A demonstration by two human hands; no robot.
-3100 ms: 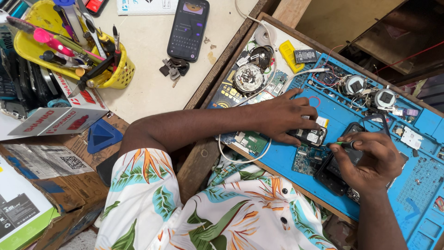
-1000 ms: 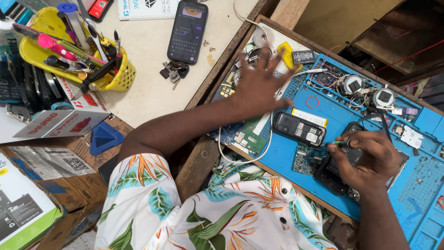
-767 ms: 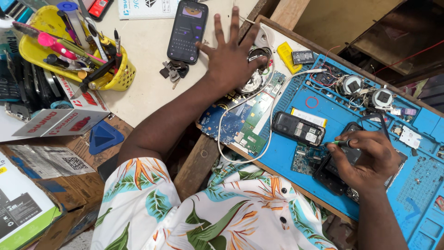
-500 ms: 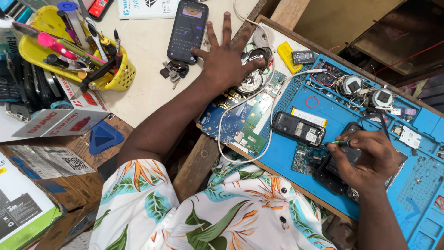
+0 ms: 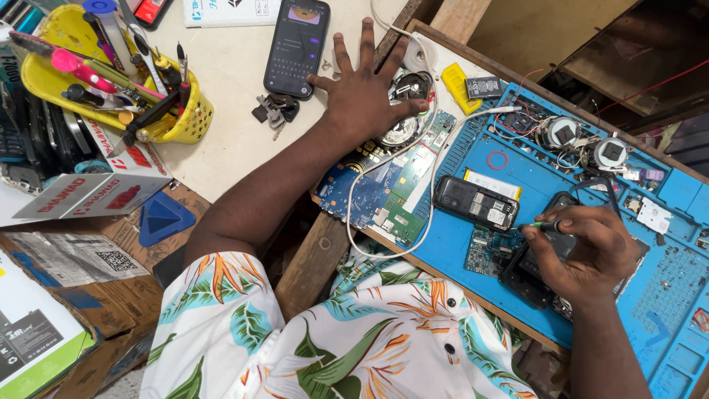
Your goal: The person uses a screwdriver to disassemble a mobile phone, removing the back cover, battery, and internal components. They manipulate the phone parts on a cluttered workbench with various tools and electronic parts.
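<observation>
While the left hand (image 5: pixel 367 92) lies flat with its fingers spread wide, gripping nothing, it rests on the pale table (image 5: pixel 229 140) at the upper edge of the wooden tray, its palm over a round metal part (image 5: pixel 399 131) and its fingertips near the dark smartphone (image 5: pixel 296 46) and the bunch of keys (image 5: pixel 272 112). The right hand (image 5: pixel 583 255) is curled narrow around a thin tool with a green tip (image 5: pixel 538 224), pinched between thumb and fingers; what lies under its palm seems to be a dark phone body (image 5: pixel 528 275), though most of it is hidden.

One risk, as I judge it, is the white cable (image 5: pixel 432 188) that loops past the left wrist and over the bare circuit boards (image 5: pixel 384 193): a sweep of that arm could snag it and drag the boards off the tray's edge. Another is the tool tip, which points toward the small black phone with its back open (image 5: pixel 476 203) on the blue work mat (image 5: pixel 668 288); a slip could scratch it or the loose green board (image 5: pixel 484 253) just beside it. Small loose parts near the top of the mat could also scatter if the mat is knocked.

That open phone lies between the two hands, just left of the tool tip and near the right hand, well apart from the left hand. The yellow basket of tools (image 5: pixel 188 125) stands far to the left, out of both hands' way.
</observation>
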